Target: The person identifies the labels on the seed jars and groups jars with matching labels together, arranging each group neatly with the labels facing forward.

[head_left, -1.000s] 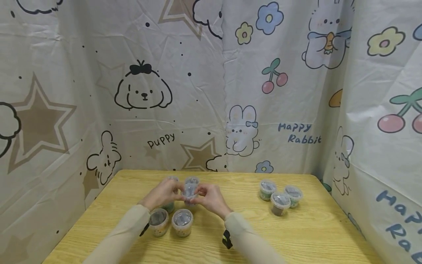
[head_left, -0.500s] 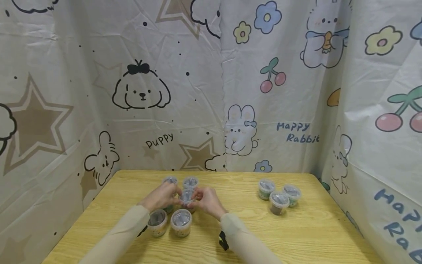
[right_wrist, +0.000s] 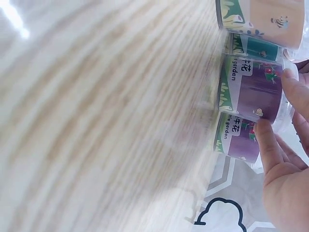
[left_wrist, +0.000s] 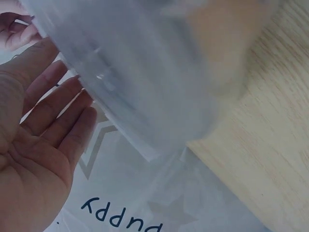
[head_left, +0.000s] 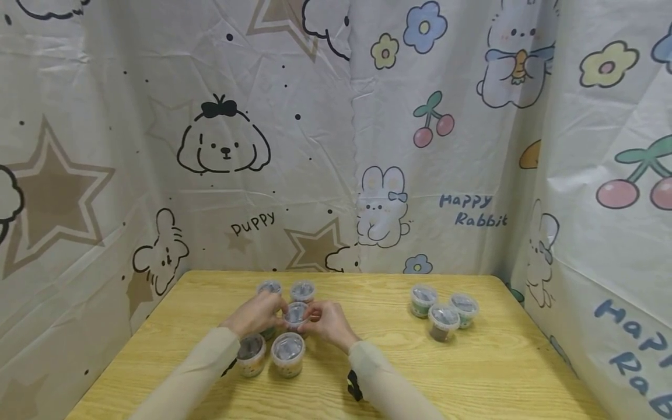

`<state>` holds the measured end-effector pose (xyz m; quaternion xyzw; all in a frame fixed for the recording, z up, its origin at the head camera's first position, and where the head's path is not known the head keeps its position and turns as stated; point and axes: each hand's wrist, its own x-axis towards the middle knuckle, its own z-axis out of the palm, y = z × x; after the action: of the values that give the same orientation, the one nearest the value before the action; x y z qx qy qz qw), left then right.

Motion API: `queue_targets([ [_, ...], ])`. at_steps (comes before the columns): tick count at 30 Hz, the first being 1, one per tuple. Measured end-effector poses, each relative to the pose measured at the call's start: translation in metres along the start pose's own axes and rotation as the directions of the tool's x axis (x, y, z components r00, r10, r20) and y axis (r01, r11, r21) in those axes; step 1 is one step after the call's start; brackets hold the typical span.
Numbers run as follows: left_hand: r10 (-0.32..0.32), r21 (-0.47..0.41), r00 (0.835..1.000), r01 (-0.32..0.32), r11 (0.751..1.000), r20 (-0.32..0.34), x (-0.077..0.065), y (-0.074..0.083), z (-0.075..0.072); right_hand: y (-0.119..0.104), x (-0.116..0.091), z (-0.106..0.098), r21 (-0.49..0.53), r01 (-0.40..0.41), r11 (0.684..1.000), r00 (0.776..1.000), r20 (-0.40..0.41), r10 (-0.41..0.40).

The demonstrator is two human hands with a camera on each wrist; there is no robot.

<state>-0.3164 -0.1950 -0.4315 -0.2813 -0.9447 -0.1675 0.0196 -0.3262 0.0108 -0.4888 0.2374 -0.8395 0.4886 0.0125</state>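
Purple tub (right_wrist: pixel 251 92), just left of centre, low in the head view; left hand (head_left: pixel 257 315) and right hand (head_left: pixel 331 325) pinch it between them; peach tub (head_left: pixel 288 353) just below; three lidded tubs (head_left: pixel 444 316) lower right.

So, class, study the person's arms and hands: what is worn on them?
The left hand and right hand are bare, with no gloves. Both arms wear long, plain cream sleeves reaching to about the wrists. A black item with a small pale mark shows beside the right sleeve; a sliver of black shows by the left too. What these are is unclear.
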Motion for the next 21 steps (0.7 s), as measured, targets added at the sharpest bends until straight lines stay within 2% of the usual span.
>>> queue_targets([
  [13, -0.048, -0.043, 0.999, 0.048, 0.998, -0.003, 0.0001, 0.0021, 0.0015, -0.0011, -0.0018, -0.0012, -0.002, 0.022, 1.0, 1.0, -0.003, -0.022],
  [21, -0.087, -0.07, 0.996, 0.087, 0.994, 0.011, -0.0035, 0.0025, 0.0013, -0.0019, -0.0044, -0.0018, 0.013, 0.006, 1.0, 1.0, 0.029, -0.006],
])
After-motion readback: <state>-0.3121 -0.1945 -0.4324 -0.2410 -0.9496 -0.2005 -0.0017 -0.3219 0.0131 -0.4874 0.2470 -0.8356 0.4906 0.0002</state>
